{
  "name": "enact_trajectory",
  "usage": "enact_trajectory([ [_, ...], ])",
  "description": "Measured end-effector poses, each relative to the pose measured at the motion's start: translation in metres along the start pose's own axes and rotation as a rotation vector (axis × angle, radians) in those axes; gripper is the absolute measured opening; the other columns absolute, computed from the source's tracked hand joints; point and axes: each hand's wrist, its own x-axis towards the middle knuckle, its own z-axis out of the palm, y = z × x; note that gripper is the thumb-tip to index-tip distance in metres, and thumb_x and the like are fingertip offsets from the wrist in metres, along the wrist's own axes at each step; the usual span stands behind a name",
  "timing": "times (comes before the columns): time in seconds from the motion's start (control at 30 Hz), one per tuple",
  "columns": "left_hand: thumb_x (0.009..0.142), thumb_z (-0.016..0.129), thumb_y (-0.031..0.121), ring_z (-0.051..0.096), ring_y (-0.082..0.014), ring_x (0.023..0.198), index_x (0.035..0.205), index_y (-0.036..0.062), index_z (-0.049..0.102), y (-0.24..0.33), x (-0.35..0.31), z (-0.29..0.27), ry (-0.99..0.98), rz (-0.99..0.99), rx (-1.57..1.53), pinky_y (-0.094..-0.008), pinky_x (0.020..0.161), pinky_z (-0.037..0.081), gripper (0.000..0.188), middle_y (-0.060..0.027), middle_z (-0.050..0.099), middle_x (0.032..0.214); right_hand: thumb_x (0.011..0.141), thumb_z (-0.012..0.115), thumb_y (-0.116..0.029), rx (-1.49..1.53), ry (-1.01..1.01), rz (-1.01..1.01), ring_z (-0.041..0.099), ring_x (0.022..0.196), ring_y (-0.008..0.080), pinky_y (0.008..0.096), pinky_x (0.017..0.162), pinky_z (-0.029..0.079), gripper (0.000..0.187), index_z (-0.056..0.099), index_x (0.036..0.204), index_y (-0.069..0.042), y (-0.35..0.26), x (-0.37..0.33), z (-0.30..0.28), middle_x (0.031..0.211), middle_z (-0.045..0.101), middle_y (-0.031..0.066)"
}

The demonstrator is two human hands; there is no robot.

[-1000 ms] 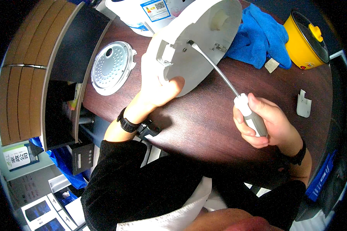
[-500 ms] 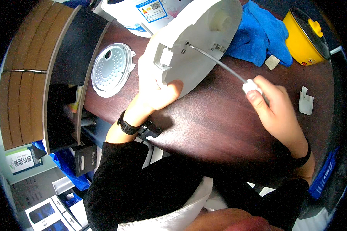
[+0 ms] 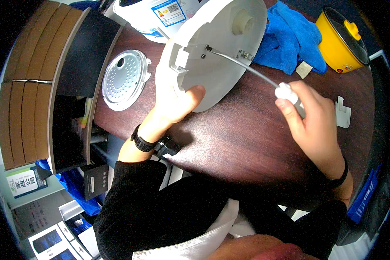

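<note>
My left hand (image 3: 177, 102) grips the near left rim of a white, round appliance lid (image 3: 221, 80), holding it tilted above the table with its inner face toward me. The thumb lies over the edge; the other fingers are hidden behind the lid. My right hand (image 3: 312, 121) is closed around the white handle of a long-shafted screwdriver (image 3: 251, 69). Its flat metal tip rests at a small dark opening near the middle of the lid, next to a small round hole. A white knob-like boss and a small metal fitting also show on that face.
A perforated disc (image 3: 125, 80) lies on the brown table (image 3: 238, 138) at the left. Behind the lid stands a white appliance body (image 3: 154, 19). A blue cloth (image 3: 286, 39), a yellow pot (image 3: 340, 43) and a white plastic piece (image 3: 343, 112) are at the right.
The lid has shifted slightly left. My right hand has turned a little around the handle and sits slightly lower, with the screwdriver tip still at the lid's opening.
</note>
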Motion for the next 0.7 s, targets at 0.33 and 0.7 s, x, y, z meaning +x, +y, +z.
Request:
enact_trajectory([
  [0.33, 0.058, 0.061, 0.030, 0.052, -0.0221, 0.096, 0.125, -0.0059, 0.034, -0.006, -0.004, -0.007, -0.022, 0.033, 0.144, -0.0337, 0.082, 0.043, 0.081, -0.0164, 0.053, 0.108, 0.091, 0.046, -0.026, 0.387, -0.293, 0.117, 0.046, 0.049, 0.0169, 0.0276, 0.047, 0.036, 0.025, 0.049, 0.080, -0.004, 0.012, 0.000, 0.007, 0.059, 0.047, 0.0059],
  [0.7, 0.056, 0.056, 0.012, 0.053, -0.0173, 0.083, 0.114, -0.0059, 0.043, 0.007, -0.006, -0.004, 0.105, -0.276, -0.074, -0.0297, 0.072, 0.045, 0.062, -0.0098, 0.054, 0.095, 0.090, 0.050, -0.026, 0.535, -0.332, 0.235, 0.046, 0.046, 0.0119, 0.0269, 0.044, 0.035, 0.030, 0.050, 0.075, -0.001, 0.003, 0.000, 0.007, 0.053, 0.042, 0.0052],
])
